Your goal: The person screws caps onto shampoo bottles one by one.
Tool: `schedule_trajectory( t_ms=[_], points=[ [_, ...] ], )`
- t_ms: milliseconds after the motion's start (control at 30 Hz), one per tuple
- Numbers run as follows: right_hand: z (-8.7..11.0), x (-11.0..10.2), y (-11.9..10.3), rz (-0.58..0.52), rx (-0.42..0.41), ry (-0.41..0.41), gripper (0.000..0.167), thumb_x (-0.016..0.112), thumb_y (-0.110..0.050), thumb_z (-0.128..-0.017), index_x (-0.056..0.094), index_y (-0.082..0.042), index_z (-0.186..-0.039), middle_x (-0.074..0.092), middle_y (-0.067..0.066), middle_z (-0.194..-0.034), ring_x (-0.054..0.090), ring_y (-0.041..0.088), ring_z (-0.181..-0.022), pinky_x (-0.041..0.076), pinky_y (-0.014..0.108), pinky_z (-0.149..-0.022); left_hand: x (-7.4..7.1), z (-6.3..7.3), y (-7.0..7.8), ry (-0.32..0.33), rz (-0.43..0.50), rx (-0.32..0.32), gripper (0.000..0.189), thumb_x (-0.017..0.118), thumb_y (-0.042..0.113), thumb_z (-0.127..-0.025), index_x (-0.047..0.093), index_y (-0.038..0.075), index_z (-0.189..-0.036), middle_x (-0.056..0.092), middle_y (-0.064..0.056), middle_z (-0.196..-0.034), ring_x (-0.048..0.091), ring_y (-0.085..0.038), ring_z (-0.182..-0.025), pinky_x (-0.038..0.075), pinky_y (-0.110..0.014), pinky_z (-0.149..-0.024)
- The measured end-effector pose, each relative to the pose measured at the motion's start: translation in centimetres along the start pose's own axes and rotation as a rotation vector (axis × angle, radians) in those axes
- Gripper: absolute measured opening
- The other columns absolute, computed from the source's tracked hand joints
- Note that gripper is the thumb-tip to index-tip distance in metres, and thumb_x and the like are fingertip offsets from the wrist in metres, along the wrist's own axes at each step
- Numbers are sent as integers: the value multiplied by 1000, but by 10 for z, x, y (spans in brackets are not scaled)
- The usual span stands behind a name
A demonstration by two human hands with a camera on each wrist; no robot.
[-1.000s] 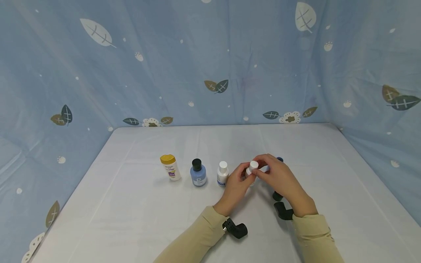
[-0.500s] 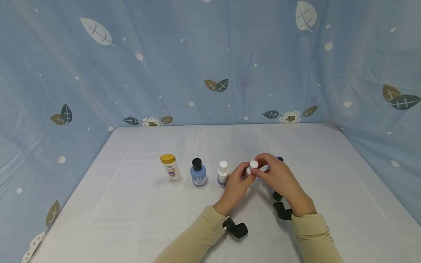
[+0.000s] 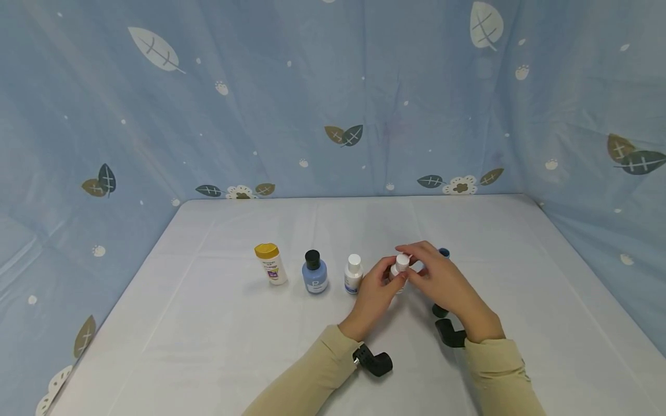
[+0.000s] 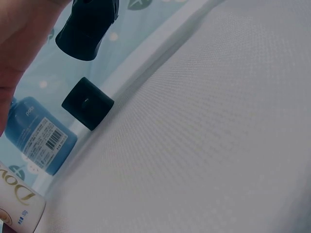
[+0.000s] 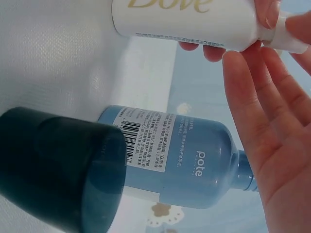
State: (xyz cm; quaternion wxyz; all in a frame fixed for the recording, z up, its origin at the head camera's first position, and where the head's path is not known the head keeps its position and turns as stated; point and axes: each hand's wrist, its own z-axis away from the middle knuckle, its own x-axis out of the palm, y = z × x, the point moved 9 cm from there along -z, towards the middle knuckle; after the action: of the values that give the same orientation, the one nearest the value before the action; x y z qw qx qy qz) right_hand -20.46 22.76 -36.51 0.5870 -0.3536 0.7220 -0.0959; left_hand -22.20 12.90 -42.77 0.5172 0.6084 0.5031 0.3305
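Observation:
In the head view, my left hand (image 3: 372, 292) grips a small white Dove bottle (image 3: 395, 283) round its body. My right hand (image 3: 439, 277) has its thumb and fingers at the bottle's white cap (image 3: 402, 259). Seen from the right wrist, thumb and fingertips meet around the cap (image 5: 279, 36), while several fingers lie nearly straight beneath. The bottle (image 5: 187, 19) stands on the cloth, "Dove" lettering facing that camera. Beyond my right hand is an uncapped blue bottle (image 5: 194, 155), mostly hidden from the head view. Its neck is bare, and a black cap (image 3: 439, 310) rests nearby.
Left of my hands stand a second white-capped bottle (image 3: 352, 274), a blue bottle with a black cap (image 3: 314, 276) and a yellow-capped white bottle (image 3: 272, 266). A white cloth covers the table (image 3: 218, 335), with a blue patterned curtain (image 3: 291, 104) behind and alongside.
My right thumb and index finger have shifted around the white cap, the index reaching farther left behind it and the thumb moving right. The left hand and bottle stay in place.

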Motion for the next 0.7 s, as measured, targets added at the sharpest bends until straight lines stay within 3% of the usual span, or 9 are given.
schedule_trajectory(
  t_ms=[133, 267, 367, 500, 700],
  points=[
    [0, 1, 1, -17, -7, -14, 37, 56, -9, -85, 53, -16, -122, 50, -1, -111, 52, 16, -88, 46, 36, -69, 2, -2, -9, -2, -3, 8, 26, 59, 28, -86, 57, 25, -111, 58, 10, -100, 54, -7, -84, 46, -24, -70],
    [0, 0, 2, -17, 4, -14, 33, 56, -12, -87, 55, -16, -119, 51, -2, -111, 53, 15, -87, 47, 37, -70, -1, 2, 7, -1, 1, -3, 26, 59, 22, -86, 58, 17, -112, 59, 4, -101, 55, -10, -85, 46, -27, -71],
    [0, -2, 2, -15, 8, -4, 30, 57, -14, -87, 56, -15, -117, 52, -2, -110, 54, 14, -86, 47, 37, -71, -1, 2, 9, 0, 3, -7, 27, 59, 19, -86, 57, 14, -113, 59, 2, -104, 55, -11, -87, 46, -28, -71],
    [0, -3, 2, -13, 10, -6, 30, 60, -17, -86, 56, -13, -116, 54, -1, -107, 55, 18, -87, 47, 37, -70, 2, -1, -7, 2, -1, 0, 27, 59, 23, -86, 57, 20, -113, 59, 7, -105, 55, -7, -88, 46, -26, -72],
    [0, -3, 6, -25, 56, -8, 31, 63, -22, -83, 57, -15, -113, 55, -3, -102, 56, 18, -88, 47, 33, -70, 2, -2, -10, 8, 3, 3, 27, 59, 28, -86, 57, 25, -112, 58, 11, -103, 55, -7, -88, 46, -25, -71]
  ],
)
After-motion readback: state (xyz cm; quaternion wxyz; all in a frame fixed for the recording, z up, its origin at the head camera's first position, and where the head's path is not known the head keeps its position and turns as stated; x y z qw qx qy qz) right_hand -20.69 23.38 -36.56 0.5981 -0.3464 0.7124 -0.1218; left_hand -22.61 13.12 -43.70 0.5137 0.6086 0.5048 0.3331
